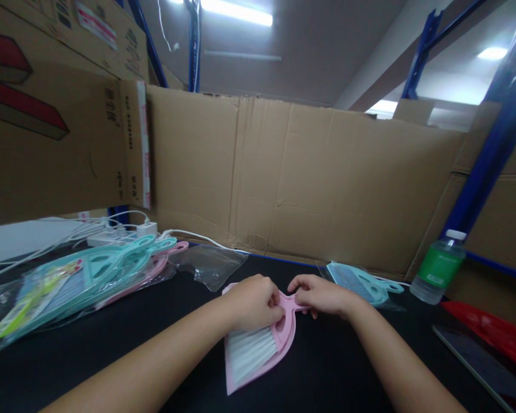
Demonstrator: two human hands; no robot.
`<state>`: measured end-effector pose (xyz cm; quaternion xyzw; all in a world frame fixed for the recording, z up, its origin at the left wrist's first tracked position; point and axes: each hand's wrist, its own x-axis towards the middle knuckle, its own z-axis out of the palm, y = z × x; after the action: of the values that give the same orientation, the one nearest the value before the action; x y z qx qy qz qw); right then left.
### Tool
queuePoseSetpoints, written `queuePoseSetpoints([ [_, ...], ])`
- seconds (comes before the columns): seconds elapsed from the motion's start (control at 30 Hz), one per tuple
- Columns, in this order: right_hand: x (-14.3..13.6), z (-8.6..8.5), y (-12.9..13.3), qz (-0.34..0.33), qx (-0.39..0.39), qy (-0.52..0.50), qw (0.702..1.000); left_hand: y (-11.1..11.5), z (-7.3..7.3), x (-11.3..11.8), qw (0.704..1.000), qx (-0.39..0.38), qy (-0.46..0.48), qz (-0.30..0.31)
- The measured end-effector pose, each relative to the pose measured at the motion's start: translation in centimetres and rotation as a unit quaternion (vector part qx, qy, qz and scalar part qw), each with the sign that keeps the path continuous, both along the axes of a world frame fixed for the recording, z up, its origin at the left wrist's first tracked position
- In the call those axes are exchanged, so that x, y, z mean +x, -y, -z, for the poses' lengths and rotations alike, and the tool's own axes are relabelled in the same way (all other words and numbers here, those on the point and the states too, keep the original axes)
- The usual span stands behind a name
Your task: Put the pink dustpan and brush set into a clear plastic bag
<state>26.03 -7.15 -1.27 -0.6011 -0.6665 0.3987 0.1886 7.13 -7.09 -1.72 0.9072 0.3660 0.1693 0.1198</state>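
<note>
A pink dustpan lies on the black table, with a pink hand brush with white bristles nested in it. My left hand is closed on the head of the brush, fingers curled over its pink edge, covering part of both pieces. Around the handle end at the right, my right hand pinches the pink handles between thumb and fingers. Whether it holds the dustpan's handle alone or the brush's too is hidden.
Bagged turquoise dustpan sets are piled at left, before a power strip with white cables. A clear plastic bag lies behind my hands. To the right are another turquoise set, a bottle, a red bag and a tablet-like device.
</note>
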Motion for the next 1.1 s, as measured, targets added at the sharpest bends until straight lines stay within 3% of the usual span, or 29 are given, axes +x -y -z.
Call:
queuePoseSetpoints([
  [0.27, 1.1, 1.2, -1.3, 0.071, 0.107, 0.05, 0.99, -0.3, 0.5, 0.3, 0.999, -0.011, 0.031, 0.008],
  [0.37, 1.4, 1.8, -2.0, 0.098, 0.149, 0.047, 0.983, -0.6, 0.3, 0.1, 0.999, 0.017, 0.051, -0.006],
  [0.5, 1.3, 2.2, -2.5, 0.17, 0.17, 0.051, 0.969, -2.2, -0.5, -1.2, 0.987, 0.087, 0.055, -0.126],
  [0.6, 1.2, 2.1, -2.7, 0.212, 0.186, 0.07, 0.957, -4.0, -1.3, -3.6, 0.966, 0.129, 0.031, -0.22],
  [0.73, 1.7, 1.5, -2.7, 0.25, 0.228, 0.109, 0.935, -5.4, -2.8, -7.7, 0.941, 0.144, -0.093, -0.29],
  [0.83, 2.0, 1.1, -2.6, 0.253, 0.244, 0.124, 0.928, -5.4, -3.5, -9.8, 0.912, 0.059, -0.208, -0.35],
  [0.9, 2.0, 1.0, -2.5, 0.243, 0.247, 0.127, 0.929, -5.3, -3.5, -10.4, 0.898, 0.017, -0.236, -0.37],
  [1.1, 1.5, 1.3, -2.5, 0.187, 0.26, 0.122, 0.94, -5.7, -3.0, -10.6, 0.909, 0.042, -0.191, -0.367],
])
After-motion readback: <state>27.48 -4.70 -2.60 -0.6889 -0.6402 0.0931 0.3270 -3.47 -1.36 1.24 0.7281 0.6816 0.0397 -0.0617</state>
